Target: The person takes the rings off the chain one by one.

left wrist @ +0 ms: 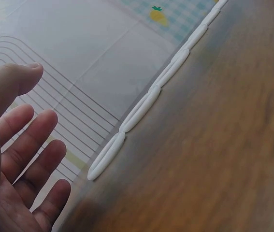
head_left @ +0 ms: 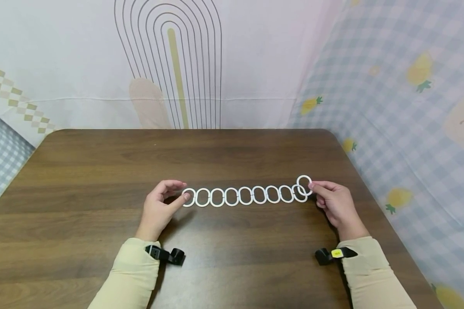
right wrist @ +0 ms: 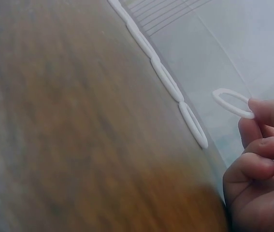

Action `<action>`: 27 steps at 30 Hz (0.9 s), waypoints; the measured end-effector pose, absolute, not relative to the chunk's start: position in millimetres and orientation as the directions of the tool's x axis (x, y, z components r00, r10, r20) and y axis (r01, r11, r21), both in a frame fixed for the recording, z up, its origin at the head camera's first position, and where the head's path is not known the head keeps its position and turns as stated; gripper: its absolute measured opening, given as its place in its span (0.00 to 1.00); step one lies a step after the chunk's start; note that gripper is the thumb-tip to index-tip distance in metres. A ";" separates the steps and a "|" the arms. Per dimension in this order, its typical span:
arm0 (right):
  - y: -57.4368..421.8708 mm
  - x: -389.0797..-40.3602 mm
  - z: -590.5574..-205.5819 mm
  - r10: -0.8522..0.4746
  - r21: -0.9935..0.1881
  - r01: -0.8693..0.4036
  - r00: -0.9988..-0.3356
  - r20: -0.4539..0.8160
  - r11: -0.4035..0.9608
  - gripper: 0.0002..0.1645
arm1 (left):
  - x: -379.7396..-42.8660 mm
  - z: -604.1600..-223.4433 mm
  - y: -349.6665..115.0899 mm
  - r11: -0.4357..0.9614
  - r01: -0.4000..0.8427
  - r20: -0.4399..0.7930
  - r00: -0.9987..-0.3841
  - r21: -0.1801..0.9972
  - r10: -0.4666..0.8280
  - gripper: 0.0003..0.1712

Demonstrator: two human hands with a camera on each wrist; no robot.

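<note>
A straight row of several white oval rings (head_left: pixel 217 206) lies side by side across the brown table, each meeting its neighbour. At the row's left end is my left hand (head_left: pixel 157 212), thumb and fingers apart; the left wrist view shows a gap between that hand and the end ring (left wrist: pixel 108 162). My right hand (head_left: pixel 337 208) pinches one more white ring (head_left: pixel 303 176) at its edge between thumb and fingertip. In the head view this ring overlaps the last ring on the right; in the right wrist view it is raised away from the end ring (right wrist: pixel 193 126).
The wooden table (head_left: pixel 239 249) ends at a patterned cloth backdrop (head_left: pixel 255 64). Along its right side hangs blue checked cloth (head_left: pixel 402 141) with pineapples. Black wrist cameras (head_left: pixel 177 256) are strapped over both pale sleeves (head_left: pixel 129 270).
</note>
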State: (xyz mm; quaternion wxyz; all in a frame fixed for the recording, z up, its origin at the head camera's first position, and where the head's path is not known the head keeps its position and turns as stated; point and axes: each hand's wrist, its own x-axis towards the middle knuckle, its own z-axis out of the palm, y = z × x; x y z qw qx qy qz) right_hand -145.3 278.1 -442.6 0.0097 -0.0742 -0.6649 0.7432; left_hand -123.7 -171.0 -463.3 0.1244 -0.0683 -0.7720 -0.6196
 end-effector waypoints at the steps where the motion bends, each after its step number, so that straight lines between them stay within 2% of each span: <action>1: 278.2 -145.4 -442.6 0.113 -0.990 0.086 -0.989 -0.100 -0.115 0.07 | -123.6 -463.4 -171.1 0.224 0.259 0.276 -0.960 0.940 -0.049 0.19; 27: 281.2 -145.3 -442.9 0.149 -0.990 0.097 -0.983 -0.111 -0.100 0.08 | -122.2 -461.5 -170.6 0.194 0.266 0.280 -0.959 0.944 -0.048 0.18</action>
